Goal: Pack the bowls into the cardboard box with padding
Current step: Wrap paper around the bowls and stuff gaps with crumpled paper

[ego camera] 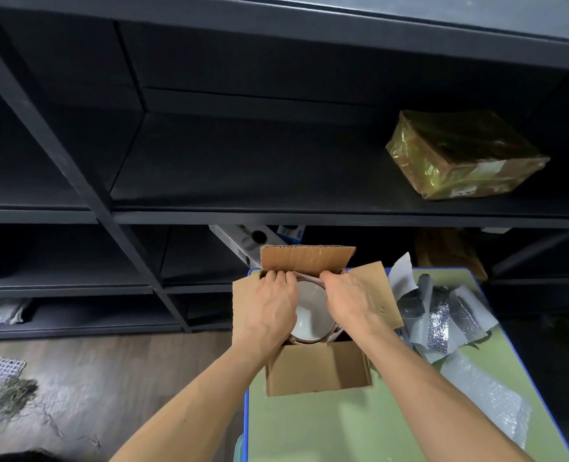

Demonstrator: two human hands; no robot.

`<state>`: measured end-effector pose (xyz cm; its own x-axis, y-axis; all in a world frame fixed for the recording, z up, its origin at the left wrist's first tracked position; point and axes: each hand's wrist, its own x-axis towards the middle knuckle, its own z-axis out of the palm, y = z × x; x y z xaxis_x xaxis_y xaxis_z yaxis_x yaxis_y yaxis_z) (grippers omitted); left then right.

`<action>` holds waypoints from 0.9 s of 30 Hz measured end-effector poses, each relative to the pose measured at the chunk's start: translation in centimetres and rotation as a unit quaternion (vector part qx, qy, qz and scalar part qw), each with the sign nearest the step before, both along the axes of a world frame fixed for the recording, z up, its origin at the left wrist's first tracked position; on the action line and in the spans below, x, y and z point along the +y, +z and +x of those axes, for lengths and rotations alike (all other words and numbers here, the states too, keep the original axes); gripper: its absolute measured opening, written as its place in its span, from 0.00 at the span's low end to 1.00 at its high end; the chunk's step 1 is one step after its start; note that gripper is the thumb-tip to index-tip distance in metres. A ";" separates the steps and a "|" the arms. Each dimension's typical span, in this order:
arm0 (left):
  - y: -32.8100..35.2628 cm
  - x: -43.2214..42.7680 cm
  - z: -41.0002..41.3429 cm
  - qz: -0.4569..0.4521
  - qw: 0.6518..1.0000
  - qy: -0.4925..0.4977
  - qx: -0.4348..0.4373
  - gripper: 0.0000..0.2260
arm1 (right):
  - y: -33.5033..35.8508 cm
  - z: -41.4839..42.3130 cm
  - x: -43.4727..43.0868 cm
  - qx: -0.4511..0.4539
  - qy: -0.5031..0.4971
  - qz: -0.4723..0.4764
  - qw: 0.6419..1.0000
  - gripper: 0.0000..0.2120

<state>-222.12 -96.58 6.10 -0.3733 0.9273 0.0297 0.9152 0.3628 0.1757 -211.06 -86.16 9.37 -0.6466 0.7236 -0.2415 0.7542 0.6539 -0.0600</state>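
Note:
An open cardboard box stands on a green table, all its flaps spread out. Inside it lies a bowl, white within and brown at the rim, seen from above; more brown rims show stacked under it. Both hands reach into the box from above. My left hand covers the bowl's left side, its fingers curled over the far rim. My right hand covers the right side and pinches the far rim between thumb and fingers. The bowl's sides are hidden by the hands.
Silvery padding sheets and bubble wrap lie to the right of the box on the green table, which has a blue edge. Dark shelving rises behind, with a taped parcel on it. Wooden floor lies to the left.

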 end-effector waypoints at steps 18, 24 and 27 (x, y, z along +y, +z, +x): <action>-0.4 -3.2 6.4 0.132 0.976 -0.063 -0.163 0.19 | 3.2 4.6 -2.5 0.059 -0.061 0.007 0.996 0.16; -0.9 -2.7 6.3 0.128 0.980 -0.051 -0.147 0.14 | 2.9 5.9 -3.3 0.128 -0.055 -0.003 0.990 0.20; -0.7 -2.5 5.5 0.104 0.981 -0.082 -0.144 0.14 | 2.9 6.3 -3.7 0.142 -0.072 -0.007 0.987 0.18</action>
